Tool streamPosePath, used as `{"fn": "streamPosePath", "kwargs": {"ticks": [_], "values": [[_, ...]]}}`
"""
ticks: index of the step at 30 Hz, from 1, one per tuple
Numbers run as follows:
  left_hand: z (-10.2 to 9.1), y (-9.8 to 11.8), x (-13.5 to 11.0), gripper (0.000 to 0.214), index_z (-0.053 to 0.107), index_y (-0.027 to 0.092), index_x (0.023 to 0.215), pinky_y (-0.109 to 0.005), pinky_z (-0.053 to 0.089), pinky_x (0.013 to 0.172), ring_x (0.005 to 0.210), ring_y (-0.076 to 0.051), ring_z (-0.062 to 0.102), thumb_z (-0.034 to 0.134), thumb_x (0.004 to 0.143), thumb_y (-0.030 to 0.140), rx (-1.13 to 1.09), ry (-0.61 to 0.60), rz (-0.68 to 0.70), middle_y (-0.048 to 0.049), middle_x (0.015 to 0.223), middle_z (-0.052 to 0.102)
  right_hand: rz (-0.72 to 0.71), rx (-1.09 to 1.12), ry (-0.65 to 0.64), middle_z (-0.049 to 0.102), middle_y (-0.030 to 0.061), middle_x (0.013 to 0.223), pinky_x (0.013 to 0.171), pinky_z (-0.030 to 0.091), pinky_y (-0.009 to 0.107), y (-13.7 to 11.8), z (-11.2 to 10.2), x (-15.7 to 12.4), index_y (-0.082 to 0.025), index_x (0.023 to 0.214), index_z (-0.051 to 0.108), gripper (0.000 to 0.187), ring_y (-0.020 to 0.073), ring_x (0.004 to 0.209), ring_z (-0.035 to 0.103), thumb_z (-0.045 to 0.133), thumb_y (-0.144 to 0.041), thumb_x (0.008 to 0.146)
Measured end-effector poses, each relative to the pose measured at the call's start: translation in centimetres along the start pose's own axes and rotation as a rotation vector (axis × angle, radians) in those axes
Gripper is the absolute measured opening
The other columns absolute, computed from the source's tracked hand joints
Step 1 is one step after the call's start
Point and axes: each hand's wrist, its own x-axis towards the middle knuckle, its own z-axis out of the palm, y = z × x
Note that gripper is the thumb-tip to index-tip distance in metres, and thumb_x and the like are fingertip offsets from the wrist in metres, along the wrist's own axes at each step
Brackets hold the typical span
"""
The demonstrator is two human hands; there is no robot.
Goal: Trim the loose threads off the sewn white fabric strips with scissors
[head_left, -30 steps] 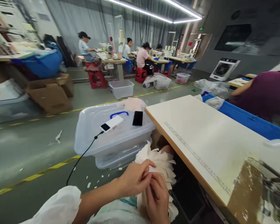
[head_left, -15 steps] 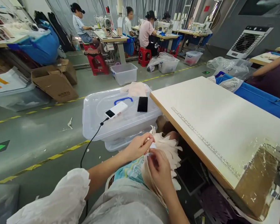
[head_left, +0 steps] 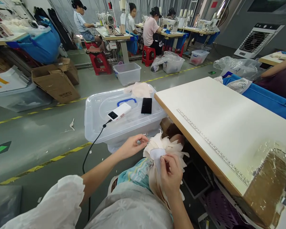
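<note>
A bundle of cream fabric pieces (head_left: 166, 143) with petal-like edges lies fanned out over my lap. On top of it is a small pale white piece with a rounded end (head_left: 156, 154). My right hand (head_left: 172, 171) pinches this white piece between thumb and fingertips at its right side. Just left of the bundle, my left hand (head_left: 133, 145) hovers with its fingers loosely bent and thumb apart, and I see nothing held in it. Turquoise patterned cloth (head_left: 135, 173) shows beneath the fabric.
A lidded clear plastic box (head_left: 97, 127) stands ahead, carrying a white power bank (head_left: 120, 111), a black phone (head_left: 146, 106) and peach fabric (head_left: 139, 90). To the right is a white-topped table (head_left: 214, 117) with a printed ruler. Co-workers sit at sewing machines beyond.
My hands were together over the bundle; my left hand has drawn away to the left, off the fabric. The white piece now shows more fully, with my right hand slightly further right.
</note>
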Motion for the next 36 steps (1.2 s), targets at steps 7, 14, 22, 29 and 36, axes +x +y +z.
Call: {"fn": "streamPosePath", "kwargs": {"ticks": [7, 14, 22, 29, 36], "values": [[0.8, -0.4, -0.5, 0.026, 0.06, 0.02, 0.108, -0.024, 0.05, 0.066, 0.094, -0.017, 0.061, 0.06, 0.088, 0.036, 0.168, -0.192, 0.159, -0.0084, 0.111, 0.06, -0.156, -0.168, -0.039, 0.059, 0.0051, 0.085, 0.067, 0.048, 0.024, -1.0, -1.7, 0.7, -0.017, 0.088, 0.055, 0.011, 0.0146, 0.08, 0.058, 0.052, -0.01, 0.095], [1.5, -1.7, -1.3, 0.02, 0.06, 0.021, 0.109, -0.031, 0.048, 0.086, 0.105, -0.019, 0.061, 0.044, 0.099, 0.028, 0.573, -0.15, 0.397, -0.0058, 0.109, 0.067, -0.159, -0.231, -0.185, 0.056, 0.0028, 0.079, 0.059, 0.043, 0.023, -1.3, -2.0, 1.0, -0.018, 0.083, 0.054, 0.018, 0.0128, 0.068, 0.055, 0.046, -0.013, 0.099], [1.9, -1.6, -1.0, 0.023, 0.061, 0.018, 0.098, -0.031, 0.049, 0.08, 0.099, -0.021, 0.064, 0.039, 0.098, 0.022, 0.725, -0.07, 0.382, -0.009, 0.105, 0.069, -0.392, -0.401, -0.36, 0.055, 0.0014, 0.073, 0.055, 0.036, 0.026, 0.0, -3.8, 3.8, -0.019, 0.079, 0.052, 0.022, 0.0123, 0.06, 0.052, 0.045, -0.017, 0.1], [5.0, 1.0, -2.3, 0.02, 0.061, 0.023, 0.108, -0.029, 0.049, 0.085, 0.097, -0.019, 0.061, 0.049, 0.094, 0.027, 0.311, -0.011, 0.375, -0.0063, 0.103, 0.066, -0.143, -0.226, -0.351, 0.052, 0.0008, 0.071, 0.056, 0.034, 0.027, -0.3, -2.8, 3.2, -0.02, 0.078, 0.045, 0.019, 0.0144, 0.064, 0.051, 0.036, -0.013, 0.093], [6.3, -0.7, 0.6, 0.037, 0.066, 0.022, 0.088, -0.022, 0.041, 0.057, 0.061, -0.014, 0.049, 0.05, 0.09, 0.055, 0.08, -0.137, 0.076, 0.001, 0.069, 0.058, -0.338, -0.408, -0.233, 0.056, 0.0032, 0.081, 0.055, 0.032, 0.031, 1.1, -1.7, 2.8, -0.02, 0.085, 0.05, 0.013, 0.0162, 0.07, 0.054, 0.038, -0.014, 0.087]]}}
